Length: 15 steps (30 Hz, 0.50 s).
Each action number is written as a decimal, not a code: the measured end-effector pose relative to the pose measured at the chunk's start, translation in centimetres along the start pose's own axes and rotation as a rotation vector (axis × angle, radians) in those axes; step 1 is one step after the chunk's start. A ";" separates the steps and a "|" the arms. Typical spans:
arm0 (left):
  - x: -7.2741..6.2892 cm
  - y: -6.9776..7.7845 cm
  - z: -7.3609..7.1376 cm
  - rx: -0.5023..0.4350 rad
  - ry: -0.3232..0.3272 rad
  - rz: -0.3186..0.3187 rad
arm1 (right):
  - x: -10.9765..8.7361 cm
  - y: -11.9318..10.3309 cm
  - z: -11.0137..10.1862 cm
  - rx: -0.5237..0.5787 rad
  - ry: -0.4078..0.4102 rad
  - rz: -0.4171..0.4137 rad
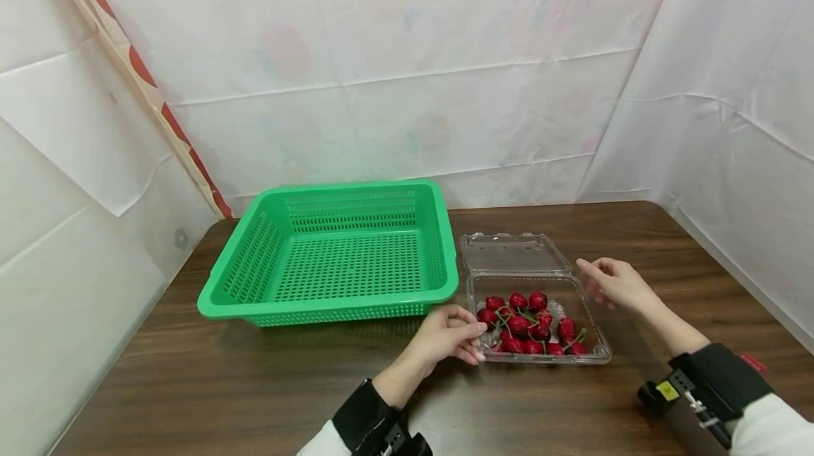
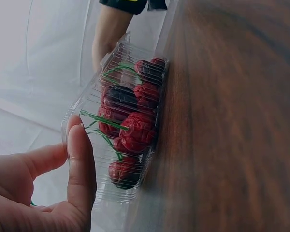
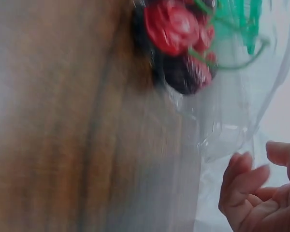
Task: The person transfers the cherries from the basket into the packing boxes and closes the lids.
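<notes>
A clear plastic clamshell container (image 1: pixel 598 352) stands on the table, its lid (image 1: pixel 515 255) folded back behind it. Red cherries (image 1: pixel 518 325) with green stems lie inside; through the ribbed wall in the left wrist view, the cherries (image 2: pixel 137 133) look dark red and black. My left hand (image 1: pixel 447 334) pinches the rim at the container's left front side, thumb and finger (image 2: pixel 80 164) at its edge. Just off the back right corner is my right hand (image 1: pixel 618 285), fingers loosely bent and holding nothing. In the right wrist view a gap shows between thumb and fingers (image 3: pixel 241 186).
A green perforated plastic basket (image 1: pixel 327 302) stands left of the container, close beside it, with nothing in it. Brown wood-grain table (image 1: pixel 254 385) lies beneath. White sheeting (image 1: pixel 381 74) walls off the back and both sides.
</notes>
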<state>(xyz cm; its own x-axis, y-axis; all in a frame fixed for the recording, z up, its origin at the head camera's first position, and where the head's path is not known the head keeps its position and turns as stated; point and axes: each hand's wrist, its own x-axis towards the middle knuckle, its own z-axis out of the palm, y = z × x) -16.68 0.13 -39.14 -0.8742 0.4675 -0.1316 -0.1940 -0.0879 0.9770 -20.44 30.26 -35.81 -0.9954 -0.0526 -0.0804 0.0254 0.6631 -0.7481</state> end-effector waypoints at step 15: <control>0.4 -0.4 -0.4 0.016 -0.021 0.001 | 4.9 2.6 -0.1 0.484 -0.349 0.154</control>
<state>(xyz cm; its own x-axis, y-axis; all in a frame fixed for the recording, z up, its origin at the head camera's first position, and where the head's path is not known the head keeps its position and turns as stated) -17.11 0.03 -39.67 -0.8649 0.4855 -0.1277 -0.1865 -0.0746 0.9796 -25.22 31.85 -38.09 -0.8897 -0.2790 -0.3614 0.2876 0.2723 -0.9182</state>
